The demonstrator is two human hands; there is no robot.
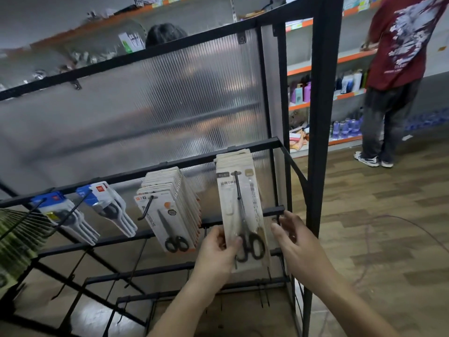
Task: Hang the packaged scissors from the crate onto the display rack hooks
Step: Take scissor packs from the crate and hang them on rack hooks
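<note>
Left hand [220, 249] pinches the lower edge of the front scissors pack [243, 215], likely steadying it on its hook [238, 184] above; right hand [295, 235] hovers open just beside.

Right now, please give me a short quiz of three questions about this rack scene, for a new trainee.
1. True or false: the left hand grips the front scissors pack at its lower edge.
2. Which best describes the right hand? A) holding a pack B) open, beside the pack C) resting on the floor
3. Fill in: the front pack hangs from a black ____ on the rack.

Key: 1 true; 2 B; 3 hook
</note>
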